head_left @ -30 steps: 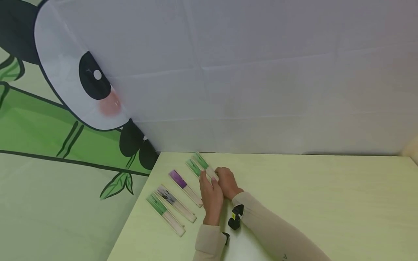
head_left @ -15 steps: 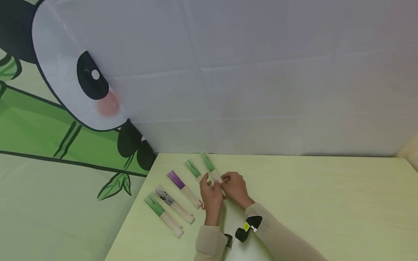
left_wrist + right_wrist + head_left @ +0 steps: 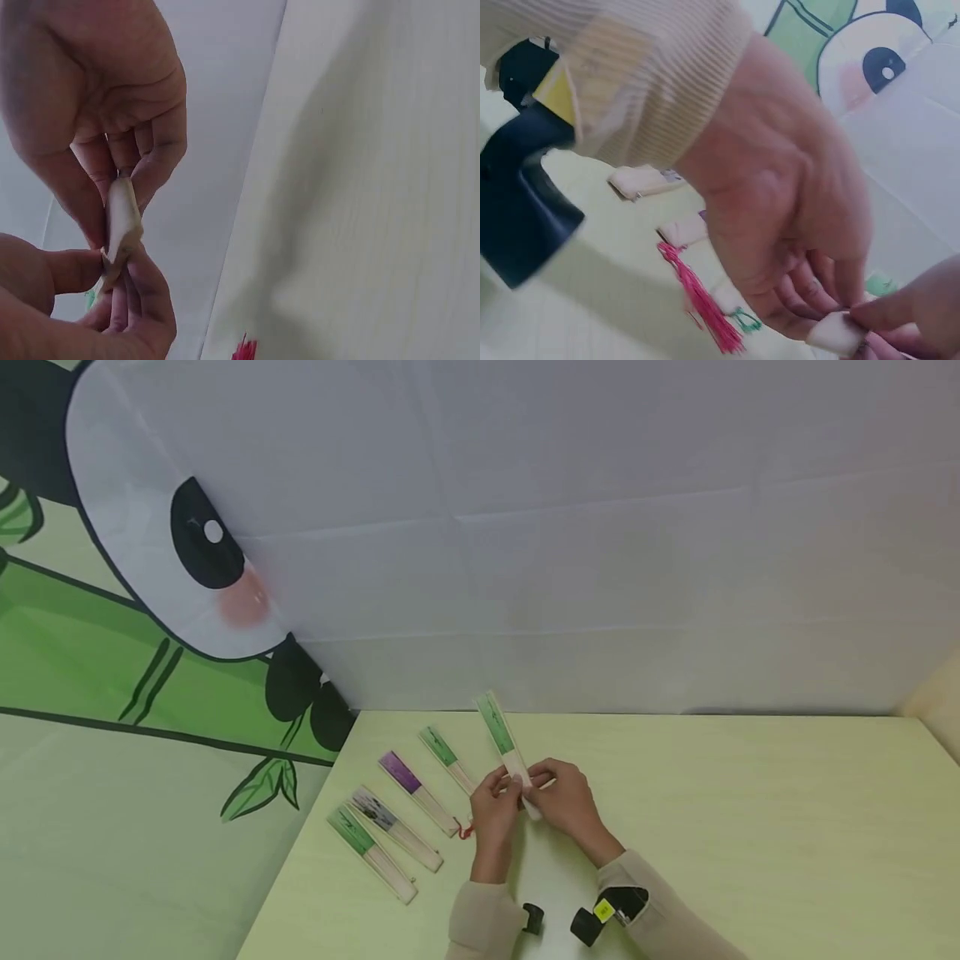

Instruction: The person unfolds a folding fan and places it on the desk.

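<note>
A folded hand fan (image 3: 497, 725) with a green cloth half and pale ribs is raised off the table, slanting up and away. My left hand (image 3: 493, 814) pinches its rib section from the left, thumb on top. From the right, the fingers of my right hand (image 3: 567, 795) grip the same pale end. Both wrist views show the fan's pale end (image 3: 124, 217) between the fingertips of the two hands, which nearly meet. Just left of my left hand lies another green folded fan (image 3: 441, 748), its lower end partly hidden behind that hand.
Further left in a slanted row lie a purple folded fan (image 3: 402, 772), a grey-patterned one (image 3: 375, 808) and a green one (image 3: 352, 831). A red tassel (image 3: 701, 300) hangs off a fan's end. Behind the pale table (image 3: 750, 827) rises a white cloth backdrop (image 3: 600, 568).
The green fan has come up off the table and moved right, away from its neighbour. My right hand has drawn back to the right and nearer; my left hand now pinches the fan.
</note>
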`<action>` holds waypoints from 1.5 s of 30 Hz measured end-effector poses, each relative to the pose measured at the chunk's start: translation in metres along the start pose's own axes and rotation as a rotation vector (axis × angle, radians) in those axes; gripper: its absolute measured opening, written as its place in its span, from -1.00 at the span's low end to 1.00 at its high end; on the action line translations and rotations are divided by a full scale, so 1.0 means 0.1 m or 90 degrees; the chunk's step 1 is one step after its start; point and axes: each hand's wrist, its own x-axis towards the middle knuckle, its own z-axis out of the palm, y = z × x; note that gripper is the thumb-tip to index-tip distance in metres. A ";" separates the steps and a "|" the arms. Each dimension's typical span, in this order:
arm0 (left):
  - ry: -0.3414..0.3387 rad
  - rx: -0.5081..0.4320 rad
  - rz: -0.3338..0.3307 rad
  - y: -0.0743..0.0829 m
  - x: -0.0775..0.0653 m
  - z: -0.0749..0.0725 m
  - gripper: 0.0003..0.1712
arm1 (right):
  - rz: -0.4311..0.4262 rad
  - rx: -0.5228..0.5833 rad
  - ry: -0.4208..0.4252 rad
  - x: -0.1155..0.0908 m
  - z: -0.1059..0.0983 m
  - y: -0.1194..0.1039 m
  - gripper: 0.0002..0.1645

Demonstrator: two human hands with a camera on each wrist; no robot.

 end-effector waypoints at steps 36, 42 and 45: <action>-0.097 -0.151 -0.093 -0.17 -0.37 0.40 -0.76 | 0.214 0.281 0.061 -0.26 -0.64 0.26 -0.69; -0.073 -0.171 -0.090 -0.19 -0.41 0.46 -0.75 | 0.226 0.306 0.094 -0.31 -0.68 0.32 -0.60; -0.067 -0.182 -0.096 -0.18 -0.43 0.49 -0.75 | 0.226 0.326 0.116 -0.32 -0.70 0.33 -0.60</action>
